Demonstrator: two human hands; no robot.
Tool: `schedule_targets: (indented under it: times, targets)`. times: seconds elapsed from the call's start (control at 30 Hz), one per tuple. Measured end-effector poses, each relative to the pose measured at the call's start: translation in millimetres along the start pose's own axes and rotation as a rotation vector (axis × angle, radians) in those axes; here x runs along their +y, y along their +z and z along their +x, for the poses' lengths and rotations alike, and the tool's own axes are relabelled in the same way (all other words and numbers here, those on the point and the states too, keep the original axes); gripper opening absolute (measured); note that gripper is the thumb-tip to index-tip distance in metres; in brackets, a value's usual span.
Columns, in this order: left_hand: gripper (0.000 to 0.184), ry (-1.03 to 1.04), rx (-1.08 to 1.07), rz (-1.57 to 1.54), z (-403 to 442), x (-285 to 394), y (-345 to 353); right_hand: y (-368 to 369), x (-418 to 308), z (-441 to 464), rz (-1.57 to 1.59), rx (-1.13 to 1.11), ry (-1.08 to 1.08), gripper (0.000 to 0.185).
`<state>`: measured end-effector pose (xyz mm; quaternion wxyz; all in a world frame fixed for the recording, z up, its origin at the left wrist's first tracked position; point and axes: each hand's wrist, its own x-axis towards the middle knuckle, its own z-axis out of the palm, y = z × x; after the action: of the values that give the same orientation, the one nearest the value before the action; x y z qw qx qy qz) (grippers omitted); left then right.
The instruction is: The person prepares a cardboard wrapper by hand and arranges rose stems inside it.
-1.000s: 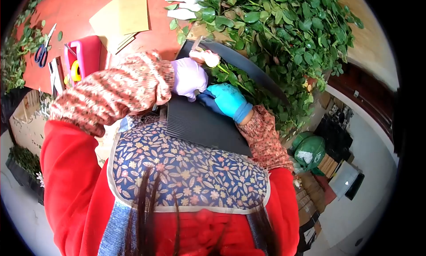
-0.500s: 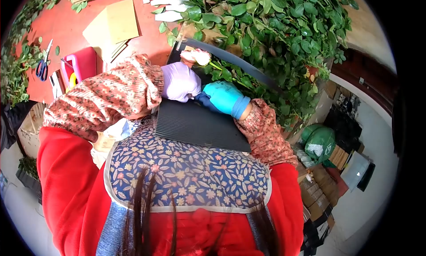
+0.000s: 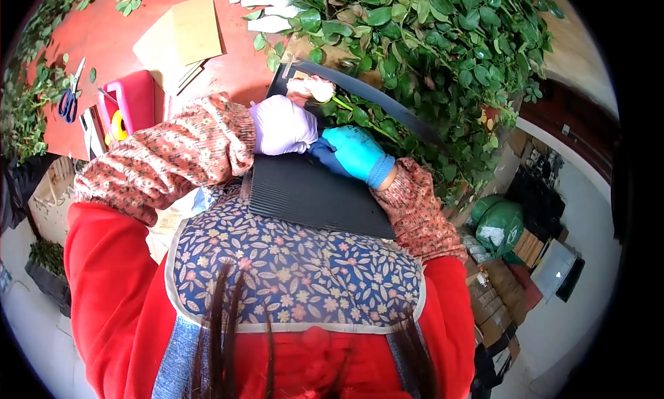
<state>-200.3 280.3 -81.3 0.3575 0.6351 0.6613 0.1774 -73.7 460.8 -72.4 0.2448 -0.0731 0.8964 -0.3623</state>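
My left hand [image 3: 283,126], in a lavender glove, is curled closed over a black ribbed board [image 3: 321,198]. Against it presses my right hand [image 3: 353,151], in a turquoise glove with dark blue at the fingers, also closed. Whatever is between the fingers of either hand is hidden. Just beyond the knuckles lies a pale pink rose [image 3: 311,89], its green stem and leaves running off to the right behind my right hand. A dark curved strip [image 3: 391,107] arches over the stem from the board's far edge.
Leafy stems [image 3: 443,46] are heaped at the back right. On the red table [image 3: 242,32] lie cardboard sheets [image 3: 183,36], scissors [image 3: 71,95], a pink holder [image 3: 136,105] and white netting sleeves [image 3: 271,12]. A green bundle [image 3: 501,223] and cardboard boxes [image 3: 494,292] sit at the right.
The whole view has shifted slightly, so the table and board appear a little further right. Both hands stay together over the board, with little visible movement.
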Motion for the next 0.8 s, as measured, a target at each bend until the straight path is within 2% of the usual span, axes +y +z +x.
schedule_targets:
  times: [0.07,0.1,0.13,0.27,0.33,0.4,0.47,0.53,0.7,0.8]
  targets:
    - [0.019,0.196,0.262,-0.035,-0.3,-18.4,30.6,0.2,-0.2,-2.5,-0.089,-0.014,0.000,0.022]
    - [0.017,0.415,0.441,-0.281,-4.9,-19.2,23.8,5.0,5.5,-2.6,-0.039,-0.015,-0.014,0.021]
    - [0.017,0.480,0.544,-0.515,-9.3,-20.5,24.3,3.1,6.1,-1.9,-0.034,-0.011,-0.011,0.021]
    - [0.011,0.092,0.264,-0.368,-64.5,-33.1,-1.0,2.8,7.2,-3.7,0.030,0.010,-0.044,0.017]
    - [0.009,-0.084,0.261,-0.445,-92.0,-23.6,-6.3,8.2,7.3,-2.7,-0.060,0.034,-0.053,0.016]
    - [0.005,-0.115,0.273,-0.192,-113.6,-35.5,-2.8,4.5,6.4,-4.3,-0.080,-0.012,-0.038,0.015]
    - [0.006,-0.180,0.316,-0.275,-134.1,-27.6,3.8,3.8,6.1,-1.4,-0.108,-0.059,-0.023,0.014]
    - [0.011,-0.237,0.313,-0.221,-147.9,-7.9,8.7,8.6,7.5,0.4,-0.106,0.010,-0.035,0.015]
    - [0.017,-0.540,0.285,-0.366,-194.2,26.3,61.9,17.8,8.3,8.6,-0.138,0.000,-0.032,0.017]
    - [0.017,-0.843,0.041,-0.458,-219.3,28.7,106.2,30.2,19.4,11.1,-0.121,0.000,-0.003,0.017]
